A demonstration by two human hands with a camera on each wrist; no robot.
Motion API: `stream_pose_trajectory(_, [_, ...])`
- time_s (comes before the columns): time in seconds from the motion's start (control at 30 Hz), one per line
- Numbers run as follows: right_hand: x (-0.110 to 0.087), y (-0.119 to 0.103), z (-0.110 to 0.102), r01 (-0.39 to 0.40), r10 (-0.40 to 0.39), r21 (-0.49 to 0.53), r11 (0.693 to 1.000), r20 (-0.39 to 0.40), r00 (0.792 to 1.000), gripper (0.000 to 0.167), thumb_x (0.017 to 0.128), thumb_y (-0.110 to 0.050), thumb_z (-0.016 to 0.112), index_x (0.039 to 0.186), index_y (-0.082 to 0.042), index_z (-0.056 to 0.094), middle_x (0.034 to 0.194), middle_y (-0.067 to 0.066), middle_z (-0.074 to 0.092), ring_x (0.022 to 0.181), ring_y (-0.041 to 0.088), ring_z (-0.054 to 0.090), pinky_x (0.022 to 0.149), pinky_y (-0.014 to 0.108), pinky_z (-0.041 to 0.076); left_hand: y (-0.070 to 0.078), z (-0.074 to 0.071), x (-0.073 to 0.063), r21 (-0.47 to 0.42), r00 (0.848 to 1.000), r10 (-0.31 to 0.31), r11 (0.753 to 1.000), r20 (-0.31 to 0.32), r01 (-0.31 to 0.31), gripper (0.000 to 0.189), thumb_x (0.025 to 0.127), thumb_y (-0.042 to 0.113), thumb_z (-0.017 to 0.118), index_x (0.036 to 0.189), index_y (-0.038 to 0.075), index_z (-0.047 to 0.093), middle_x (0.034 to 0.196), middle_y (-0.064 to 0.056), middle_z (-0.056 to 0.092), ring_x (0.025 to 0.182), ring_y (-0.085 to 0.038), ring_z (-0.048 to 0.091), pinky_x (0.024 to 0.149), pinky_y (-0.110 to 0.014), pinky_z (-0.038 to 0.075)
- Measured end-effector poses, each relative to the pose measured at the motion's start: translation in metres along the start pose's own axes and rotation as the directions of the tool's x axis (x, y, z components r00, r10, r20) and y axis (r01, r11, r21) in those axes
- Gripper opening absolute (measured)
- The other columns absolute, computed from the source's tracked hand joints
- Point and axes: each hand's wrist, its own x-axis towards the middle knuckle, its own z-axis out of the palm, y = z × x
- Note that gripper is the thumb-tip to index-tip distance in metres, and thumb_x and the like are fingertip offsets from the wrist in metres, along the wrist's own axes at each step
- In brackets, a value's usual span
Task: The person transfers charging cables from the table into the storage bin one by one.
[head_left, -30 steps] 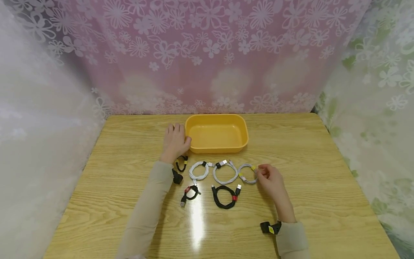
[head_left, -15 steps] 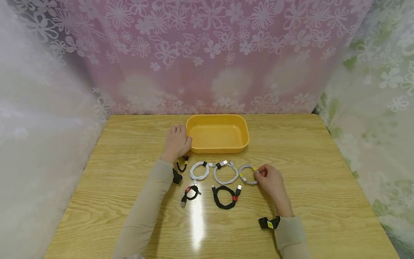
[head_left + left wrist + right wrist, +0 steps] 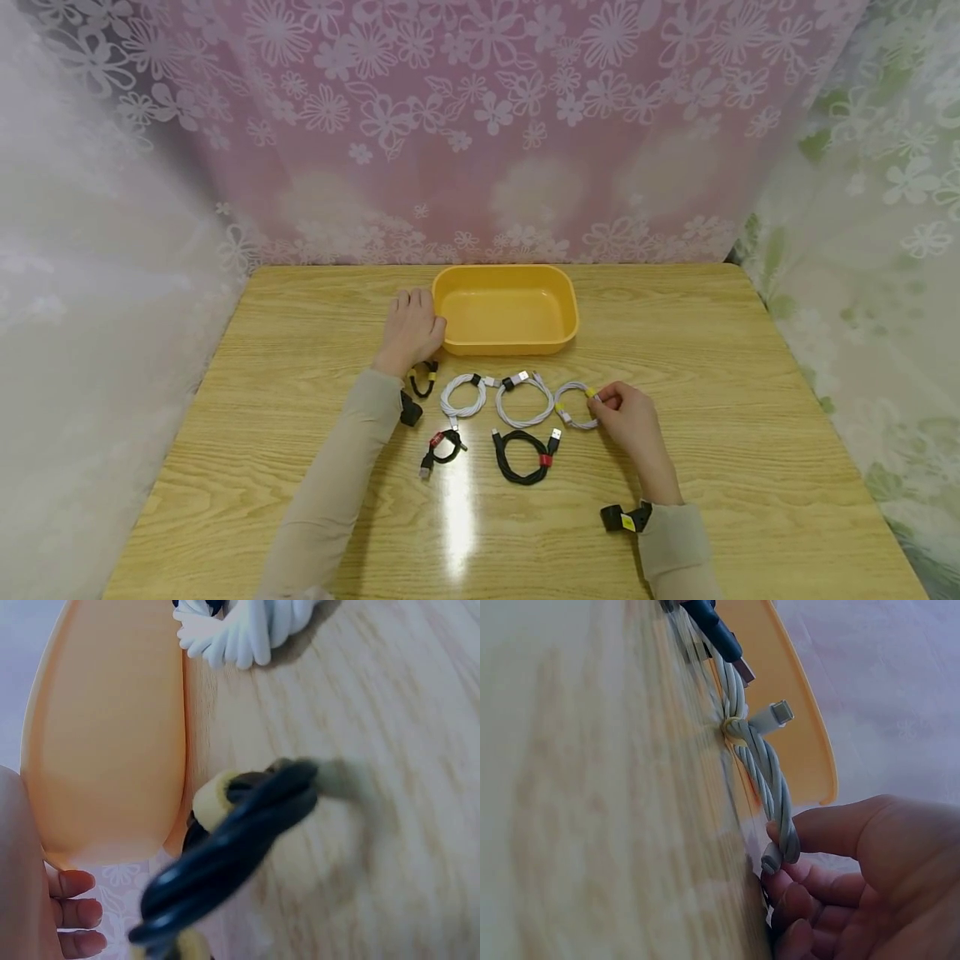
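Note:
My right hand (image 3: 628,417) pinches the right side of a coiled grey-white USB cable (image 3: 567,384) with yellow ties. In the right wrist view, thumb and fingers (image 3: 832,829) meet at the near end of that cable (image 3: 769,769). My left hand (image 3: 410,332) rests against the left end of a yellow plastic box (image 3: 504,348), its thumb by the near corner. The left wrist view shows loosely bent fingers (image 3: 79,913) beside the box wall (image 3: 112,735). Below that wrist lies a small black cable (image 3: 424,387) with yellow ties, partly hidden in the head view.
Two white coiled cables (image 3: 462,408) (image 3: 525,423) with black ties lie in front of the box. Nearer are a short black USB cable (image 3: 446,457) and a larger black one (image 3: 519,477), both with red ties. Patterned curtains (image 3: 480,167) enclose the wooden table (image 3: 300,300).
My right fingers have moved slightly left onto the grey-white cable and now pinch it. The left hand stays beside the box.

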Motion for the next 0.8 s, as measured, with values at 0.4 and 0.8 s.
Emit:
stream_pose_trajectory(0.4, [-0.002, -0.007, -0.005, -0.051, 0.051, 0.076, 0.996, 0.014, 0.999, 0.017, 0.089, -0.016, 0.071, 0.092, 0.001, 0.067, 0.078, 0.006, 0.059, 0.071, 0.017, 0.052, 0.063, 0.028, 0.041, 0.0, 0.0, 0.001, -0.007, 1.0, -0.013, 1.0, 0.018, 0.013, 0.018, 0.1, 0.021, 0.035, 0.099, 0.004, 0.04, 0.1, -0.015, 0.041, 0.091, -0.033, 0.033, 0.084, -0.044, 0.027])
stream_pose_trajectory(0.8, [-0.002, -0.015, -0.012, -0.065, 0.058, 0.135, 0.989, 0.055, 0.997, 0.022, 0.09, -0.017, 0.071, 0.096, 0.004, 0.068, 0.077, 0.005, 0.06, 0.07, 0.015, 0.051, 0.06, 0.025, 0.042, 0.0, 0.002, 0.0, -0.014, 1.0, -0.009, 1.0, -0.001, 0.009, 0.017, 0.099, 0.021, 0.036, 0.096, 0.005, 0.04, 0.095, -0.014, 0.039, 0.089, -0.032, 0.033, 0.082, -0.043, 0.027])
